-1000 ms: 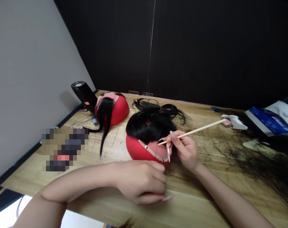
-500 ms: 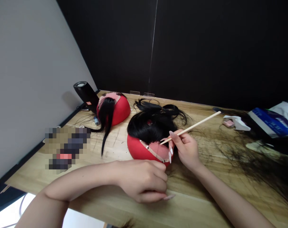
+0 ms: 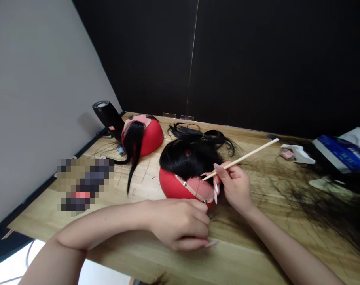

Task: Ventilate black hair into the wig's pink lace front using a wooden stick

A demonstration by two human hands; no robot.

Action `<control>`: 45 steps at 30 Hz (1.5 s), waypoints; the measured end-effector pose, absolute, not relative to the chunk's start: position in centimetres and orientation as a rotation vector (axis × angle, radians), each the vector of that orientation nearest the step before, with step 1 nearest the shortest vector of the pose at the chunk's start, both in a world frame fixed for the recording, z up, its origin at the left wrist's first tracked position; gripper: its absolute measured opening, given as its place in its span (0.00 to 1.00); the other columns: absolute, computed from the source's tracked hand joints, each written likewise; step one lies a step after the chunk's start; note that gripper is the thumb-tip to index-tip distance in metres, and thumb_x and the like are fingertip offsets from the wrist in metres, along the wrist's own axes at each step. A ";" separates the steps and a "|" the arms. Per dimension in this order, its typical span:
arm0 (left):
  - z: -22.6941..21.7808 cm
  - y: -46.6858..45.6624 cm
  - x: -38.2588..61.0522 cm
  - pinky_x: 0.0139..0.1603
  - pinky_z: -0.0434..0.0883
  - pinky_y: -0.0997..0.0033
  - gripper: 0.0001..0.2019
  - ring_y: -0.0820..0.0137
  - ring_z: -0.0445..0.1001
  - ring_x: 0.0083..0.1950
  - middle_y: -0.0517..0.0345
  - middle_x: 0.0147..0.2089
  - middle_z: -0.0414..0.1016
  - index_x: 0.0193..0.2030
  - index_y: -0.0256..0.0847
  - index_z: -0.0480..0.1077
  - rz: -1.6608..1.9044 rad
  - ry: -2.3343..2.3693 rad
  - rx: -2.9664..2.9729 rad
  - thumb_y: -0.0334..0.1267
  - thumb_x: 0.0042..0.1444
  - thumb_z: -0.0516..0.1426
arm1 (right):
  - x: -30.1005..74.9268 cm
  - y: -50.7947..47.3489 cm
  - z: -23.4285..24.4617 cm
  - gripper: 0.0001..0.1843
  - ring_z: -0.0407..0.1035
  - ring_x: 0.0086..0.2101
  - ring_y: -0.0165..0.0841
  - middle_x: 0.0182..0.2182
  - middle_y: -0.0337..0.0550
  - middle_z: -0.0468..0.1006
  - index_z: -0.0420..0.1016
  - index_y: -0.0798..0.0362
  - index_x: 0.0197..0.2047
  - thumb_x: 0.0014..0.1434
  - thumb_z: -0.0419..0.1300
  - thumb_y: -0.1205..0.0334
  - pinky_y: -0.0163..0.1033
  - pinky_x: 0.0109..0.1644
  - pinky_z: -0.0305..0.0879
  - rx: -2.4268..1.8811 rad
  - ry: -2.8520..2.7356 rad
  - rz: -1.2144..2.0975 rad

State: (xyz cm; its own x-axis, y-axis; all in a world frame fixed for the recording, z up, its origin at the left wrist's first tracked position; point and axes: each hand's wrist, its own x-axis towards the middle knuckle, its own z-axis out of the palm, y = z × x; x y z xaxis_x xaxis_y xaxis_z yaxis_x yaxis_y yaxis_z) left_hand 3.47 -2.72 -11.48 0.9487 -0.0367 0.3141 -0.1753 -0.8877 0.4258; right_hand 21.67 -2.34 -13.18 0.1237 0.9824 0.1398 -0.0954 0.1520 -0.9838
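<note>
A red dome-shaped wig block sits in the middle of the table, bearing a pink mesh wig base with a beige edge and pins. Long black hair covers the block's far side. My right hand pinches a thin wooden stick, its lower tip at the mesh near the hairline; any hook there is too small to see. In front of the block, my left hand is closed, fingers curled under and thumb pointing right. What its fingertips hold, if anything, is hidden.
A second red wig block with black hair stands at the back left, beside a black cylindrical speaker. Loose dark hair spreads over the right side, near a blue-and-white packet and crumpled white paper. A black panel rises behind.
The right hand and stick have shifted slightly right, along with a small shift of the whole view. The left hand stays closed in front of the block.
</note>
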 end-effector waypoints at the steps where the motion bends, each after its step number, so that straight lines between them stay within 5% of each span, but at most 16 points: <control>1: -11.5 -2.7 3.5 0.39 0.67 0.70 0.15 0.70 0.60 0.29 0.56 0.26 0.70 0.25 0.41 0.62 0.420 -0.151 2.644 0.33 0.65 0.52 | 21.7 -2.4 -13.2 0.26 0.60 0.10 0.24 0.12 0.34 0.68 0.66 0.54 0.22 0.50 0.68 0.41 0.28 0.13 0.59 -1.082 -1.113 1.068; 11: -11.8 -2.4 3.5 0.38 0.65 0.68 0.15 0.68 0.59 0.31 0.55 0.27 0.70 0.24 0.38 0.67 0.488 -0.119 2.798 0.33 0.64 0.53 | 21.6 -2.8 -13.5 0.24 0.55 0.10 0.21 0.09 0.28 0.61 0.58 0.51 0.23 0.60 0.62 0.46 0.29 0.15 0.56 -1.019 -1.183 0.927; 15: -11.9 -2.4 3.4 0.37 0.65 0.68 0.15 0.68 0.60 0.31 0.55 0.27 0.70 0.24 0.39 0.67 0.489 -0.108 2.859 0.34 0.64 0.54 | 21.1 -3.1 -13.2 0.21 0.53 0.11 0.21 0.10 0.26 0.58 0.58 0.51 0.25 0.63 0.60 0.52 0.31 0.21 0.63 -0.909 -1.222 0.835; 21: -11.8 -2.5 3.3 0.38 0.65 0.69 0.15 0.68 0.62 0.31 0.56 0.27 0.70 0.24 0.40 0.67 0.551 -0.123 2.866 0.35 0.63 0.56 | 21.1 -3.1 -13.3 0.19 0.53 0.12 0.21 0.12 0.27 0.59 0.60 0.51 0.27 0.63 0.60 0.52 0.29 0.16 0.53 -0.884 -1.244 0.798; 29: -12.9 -2.4 3.4 0.37 0.64 0.68 0.15 0.69 0.62 0.30 0.56 0.27 0.70 0.24 0.39 0.68 0.598 -0.125 2.925 0.35 0.64 0.55 | 20.7 -2.4 -12.8 0.19 0.51 0.11 0.20 0.11 0.25 0.57 0.61 0.51 0.28 0.61 0.63 0.49 0.29 0.17 0.59 -0.901 -1.146 0.932; 34: -13.2 -2.5 3.4 0.38 0.64 0.66 0.15 0.68 0.65 0.32 0.57 0.26 0.70 0.24 0.39 0.68 0.687 -0.152 2.982 0.36 0.63 0.57 | 20.6 -1.9 -12.8 0.19 0.51 0.12 0.19 0.11 0.25 0.57 0.62 0.52 0.28 0.60 0.64 0.50 0.26 0.16 0.54 -0.858 -1.068 0.996; 45: -13.6 -2.9 3.5 0.35 0.62 0.65 0.17 0.69 0.64 0.31 0.60 0.24 0.68 0.23 0.39 0.67 0.800 -0.177 3.002 0.37 0.64 0.56 | 23.1 -0.4 -10.9 0.19 0.48 0.12 0.19 0.12 0.25 0.56 0.67 0.51 0.29 0.54 0.68 0.47 0.29 0.23 0.72 -0.800 -0.929 1.046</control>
State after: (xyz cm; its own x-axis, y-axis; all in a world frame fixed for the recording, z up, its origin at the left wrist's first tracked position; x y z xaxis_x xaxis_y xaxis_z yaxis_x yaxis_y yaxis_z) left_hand 3.47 -2.93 -13.63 0.8613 -0.1024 0.4977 -0.1175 -0.9931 -0.0010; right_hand 23.14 -0.38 -10.87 0.2159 0.9462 0.2411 -0.3505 0.3055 -0.8853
